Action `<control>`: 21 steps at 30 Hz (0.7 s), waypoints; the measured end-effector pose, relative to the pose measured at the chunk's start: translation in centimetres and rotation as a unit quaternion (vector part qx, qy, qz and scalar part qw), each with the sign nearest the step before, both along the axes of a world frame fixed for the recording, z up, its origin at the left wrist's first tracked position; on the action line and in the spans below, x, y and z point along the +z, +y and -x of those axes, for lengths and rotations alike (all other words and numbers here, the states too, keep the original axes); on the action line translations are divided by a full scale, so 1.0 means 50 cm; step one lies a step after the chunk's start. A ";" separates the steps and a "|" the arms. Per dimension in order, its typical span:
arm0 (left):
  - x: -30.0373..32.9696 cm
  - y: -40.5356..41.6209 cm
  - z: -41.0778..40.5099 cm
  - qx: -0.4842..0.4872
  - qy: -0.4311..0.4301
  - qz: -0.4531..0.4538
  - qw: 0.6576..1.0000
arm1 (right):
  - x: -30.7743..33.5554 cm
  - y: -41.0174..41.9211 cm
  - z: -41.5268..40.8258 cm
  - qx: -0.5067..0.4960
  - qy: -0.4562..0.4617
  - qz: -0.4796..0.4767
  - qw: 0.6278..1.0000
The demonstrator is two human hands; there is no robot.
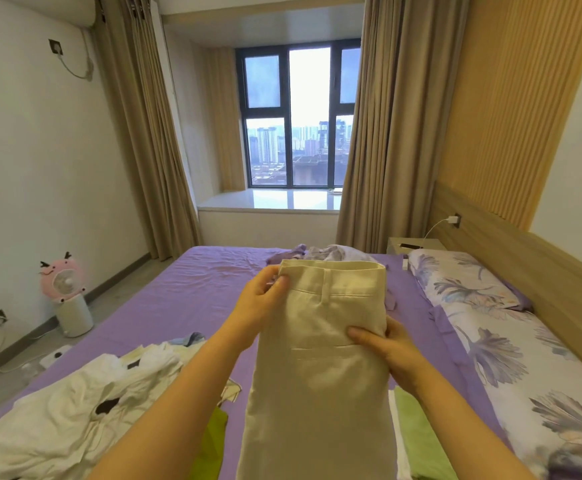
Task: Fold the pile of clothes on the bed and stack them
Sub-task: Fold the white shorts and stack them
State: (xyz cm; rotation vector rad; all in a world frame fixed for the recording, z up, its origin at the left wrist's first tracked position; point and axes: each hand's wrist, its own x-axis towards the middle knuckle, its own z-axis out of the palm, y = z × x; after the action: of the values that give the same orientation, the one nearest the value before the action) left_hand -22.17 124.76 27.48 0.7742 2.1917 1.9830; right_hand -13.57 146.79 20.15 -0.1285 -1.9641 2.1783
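A pair of cream trousers (324, 358) hangs lengthwise in front of me over the purple bed (185, 299), waistband at the top. My left hand (260, 299) pinches the waistband's left corner. My right hand (386, 351) grips the right edge lower down, thumb lying across the front of the fabric. A heap of white clothes (85, 403) with dark patches lies at the lower left of the bed. Green garments (417, 441) lie under and beside the trousers. A lilac and grey bundle (324, 253) sits at the far end of the bed, behind the waistband.
A floral pillow (483, 306) runs along the right side by the wooden headboard (532, 271). A bedside table (412, 244) with a charger cable stands at the back right. On the floor at the left stand a pink fan (62, 277) and a white bin (74, 317).
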 end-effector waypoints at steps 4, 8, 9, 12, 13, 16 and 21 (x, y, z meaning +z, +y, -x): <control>-0.111 -0.025 0.002 -0.059 -0.053 0.111 0.991 | -0.052 -0.034 0.009 -0.093 -0.032 -0.038 0.994; -0.233 -0.043 -0.006 -0.001 -0.083 0.176 0.981 | -0.137 -0.041 -0.002 -0.101 -0.091 -0.085 0.987; -0.255 -0.042 -0.009 0.040 -0.093 0.193 0.976 | -0.156 -0.039 -0.007 -0.090 -0.110 -0.103 0.985; -0.310 -0.041 -0.013 0.099 -0.053 0.263 0.958 | -0.206 -0.033 -0.017 -0.039 -0.160 -0.158 0.974; -0.324 -0.042 -0.016 0.096 -0.037 0.285 0.953 | -0.221 -0.033 -0.020 -0.026 -0.170 -0.183 0.968; -0.365 -0.049 -0.020 0.068 -0.028 0.333 0.940 | -0.267 -0.039 -0.030 -0.001 -0.196 -0.245 0.950; -0.413 -0.073 -0.008 0.031 -0.110 0.354 0.928 | -0.317 -0.056 -0.032 0.029 -0.237 -0.262 0.935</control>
State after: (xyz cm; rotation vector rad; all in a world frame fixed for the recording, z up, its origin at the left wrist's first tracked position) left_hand -21.77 121.11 6.84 0.3550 2.5250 1.0618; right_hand -11.98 143.98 4.30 -0.5581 -2.7712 1.6749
